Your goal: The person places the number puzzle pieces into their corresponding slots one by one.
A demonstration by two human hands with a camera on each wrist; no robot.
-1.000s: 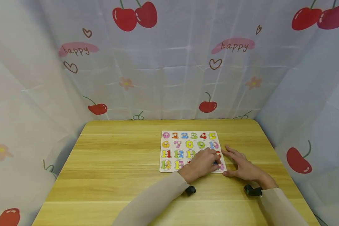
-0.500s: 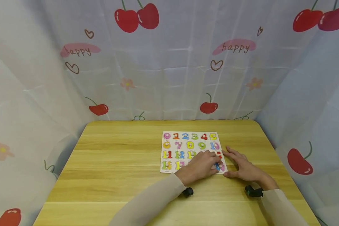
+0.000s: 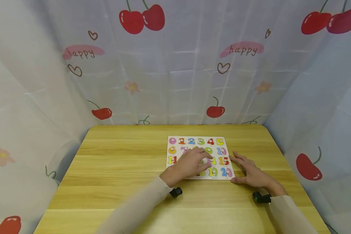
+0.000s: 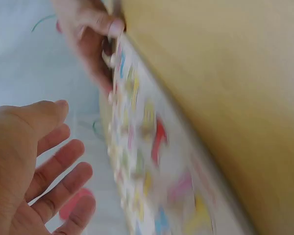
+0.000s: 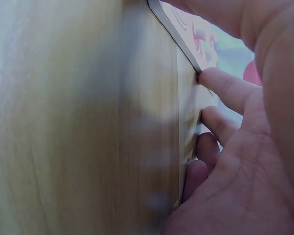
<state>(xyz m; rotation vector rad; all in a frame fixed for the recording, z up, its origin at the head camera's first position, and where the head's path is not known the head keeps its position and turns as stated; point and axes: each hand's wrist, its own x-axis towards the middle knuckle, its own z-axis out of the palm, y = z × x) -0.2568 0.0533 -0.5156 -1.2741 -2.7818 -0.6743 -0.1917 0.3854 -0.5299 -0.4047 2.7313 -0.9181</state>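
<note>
A white number puzzle board (image 3: 175, 145) lies flat on the table, with coloured knobbed number pieces in rows. Over its lower middle hovers my left hand (image 3: 190, 162), fingers loosely bent and holding nothing. In the left wrist view, that hand (image 4: 49, 166) is apart from the board (image 4: 186, 142). The blue and pink 20 (image 3: 226, 172) sits in the bottom right corner, beside the yellow-green 19 (image 3: 213, 172). At the board's right edge rests my right hand (image 3: 253, 172), thumb by the lower corner and index finger touching the edge. My left hand hides several pieces.
The wooden table (image 3: 120, 182) extends left of the board and in front of it. A cherry-print curtain (image 3: 169, 74) stands behind the table and along both sides. Small black wrist cameras (image 3: 261, 197) are strapped below each hand.
My left hand has come off the 20 piece and moved left across the board, uncovering 14, 15, 19 and 20. The right hand has stayed at the board's edge.
</note>
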